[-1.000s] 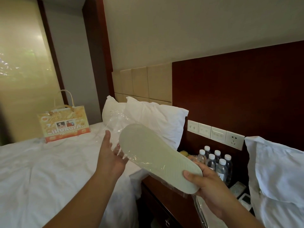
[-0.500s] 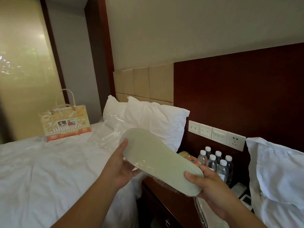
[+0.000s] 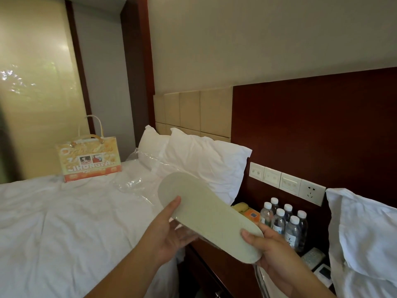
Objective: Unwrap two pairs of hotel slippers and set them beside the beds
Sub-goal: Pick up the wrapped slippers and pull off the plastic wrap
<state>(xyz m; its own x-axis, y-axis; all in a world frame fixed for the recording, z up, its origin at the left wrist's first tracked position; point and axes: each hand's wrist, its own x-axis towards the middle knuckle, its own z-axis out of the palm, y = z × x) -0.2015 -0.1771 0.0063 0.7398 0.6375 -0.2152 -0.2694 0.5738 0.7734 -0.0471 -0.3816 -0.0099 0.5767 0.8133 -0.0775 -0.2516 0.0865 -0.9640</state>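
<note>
Left grip (image 3: 169,231) pinches the toe end of the slipper (image 3: 206,214), thumb on the sole and fingers curled beneath. Right grip (image 3: 270,250) clamps the heel end the same way. I see 1 slipper, sole up, held in the air over the gap between the bed (image 3: 53,222) and the worktop (image 3: 214,263); whether a 2nd lies under it I cannot tell. I count 6 water bottles (image 3: 279,222) on the worktop, 4 wall plates (image 3: 287,184) above them, 3 pillows (image 3: 204,164) and 1 gift bag (image 3: 90,162). 1 second ago my left grip was open beside the toe, with clear wrap (image 3: 137,186) around it; now that wrap lies on the white sheet. Dark wood panelling backs the room, and a bright blind hangs at left.
</note>
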